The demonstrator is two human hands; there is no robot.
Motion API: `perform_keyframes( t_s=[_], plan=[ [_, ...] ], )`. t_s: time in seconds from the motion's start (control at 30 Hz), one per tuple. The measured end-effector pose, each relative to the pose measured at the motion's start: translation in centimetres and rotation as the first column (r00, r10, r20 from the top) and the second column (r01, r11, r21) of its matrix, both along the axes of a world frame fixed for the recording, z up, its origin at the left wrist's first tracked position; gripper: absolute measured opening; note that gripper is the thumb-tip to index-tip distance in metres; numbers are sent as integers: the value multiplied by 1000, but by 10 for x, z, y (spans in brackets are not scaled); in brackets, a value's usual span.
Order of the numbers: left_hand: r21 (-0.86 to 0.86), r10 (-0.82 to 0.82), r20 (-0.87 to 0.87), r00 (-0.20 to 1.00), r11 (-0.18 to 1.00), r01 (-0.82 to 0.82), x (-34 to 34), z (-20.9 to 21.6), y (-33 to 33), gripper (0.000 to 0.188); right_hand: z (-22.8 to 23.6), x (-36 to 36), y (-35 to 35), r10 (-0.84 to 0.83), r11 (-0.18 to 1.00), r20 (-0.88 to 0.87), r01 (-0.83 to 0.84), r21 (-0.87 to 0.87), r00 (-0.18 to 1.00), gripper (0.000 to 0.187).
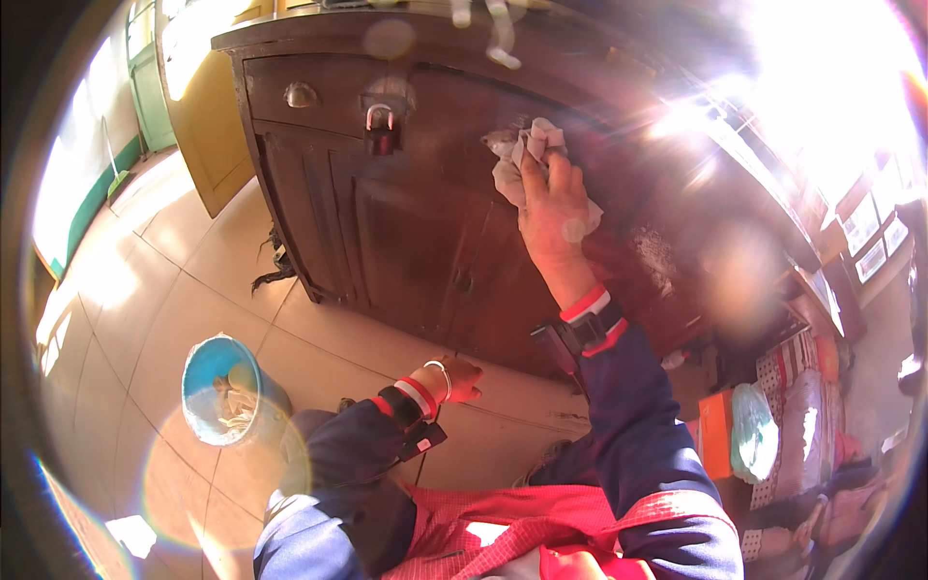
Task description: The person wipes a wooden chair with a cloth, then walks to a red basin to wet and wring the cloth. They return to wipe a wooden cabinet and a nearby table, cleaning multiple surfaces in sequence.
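Observation:
My right hand point(558, 217) reaches up to the front of a dark brown wooden cabinet point(406, 213). Its fingers are closed on a crumpled whitish cloth point(509, 179), pressed against the drawer front beside a round metal knob point(500, 141). Lower down, my left hand point(456, 379) hangs in front of the cabinet's base, away from it. Its fingers are curled in and nothing shows in them. A padlock point(381, 141) hangs on the drawer front to the left of the cloth, and another round knob point(300, 95) sits farther left.
A blue bucket point(190, 391) with crumpled waste inside stands on the tiled floor point(329, 338) at my left. A yellow door point(208, 145) is beyond the cabinet. To my right are an orange box point(715, 435), a greenish plastic bag point(753, 432) and stacked fabric. Strong sunlight glares at upper right.

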State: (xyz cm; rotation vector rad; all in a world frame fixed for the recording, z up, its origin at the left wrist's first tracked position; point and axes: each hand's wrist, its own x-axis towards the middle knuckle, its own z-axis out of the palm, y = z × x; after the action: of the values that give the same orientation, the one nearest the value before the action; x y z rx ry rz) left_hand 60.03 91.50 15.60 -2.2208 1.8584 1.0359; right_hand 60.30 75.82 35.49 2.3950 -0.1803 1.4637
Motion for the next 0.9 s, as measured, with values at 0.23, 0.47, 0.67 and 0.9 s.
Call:
perform_keyframes(
  t_s=[0.23, 0.47, 0.67, 0.9],
  plan=[
    [-43, -38, 13, 999, 998, 39, 0, -1, 3, 53, -50, -32, -8, 2, 992, -349, 42, 118, 937, 52],
    [-106, -47, 91, 995, 993, 56, -3, 10, 12, 51, -6, -53, -1, 110, 987, -170, -128, -94, 979, 55],
    [76, 29, -1, 1000, 997, -29, -2, 22, 5, 48, 45, 2, -8, 207, 892, -140, -246, -379, 968, 43],
    [11, -14, 3, 1000, 1000, 14, -5, 20, 1, 47, 47, 48, 13, 198, 917, -206, -256, -307, 958, 42]
  ],
)
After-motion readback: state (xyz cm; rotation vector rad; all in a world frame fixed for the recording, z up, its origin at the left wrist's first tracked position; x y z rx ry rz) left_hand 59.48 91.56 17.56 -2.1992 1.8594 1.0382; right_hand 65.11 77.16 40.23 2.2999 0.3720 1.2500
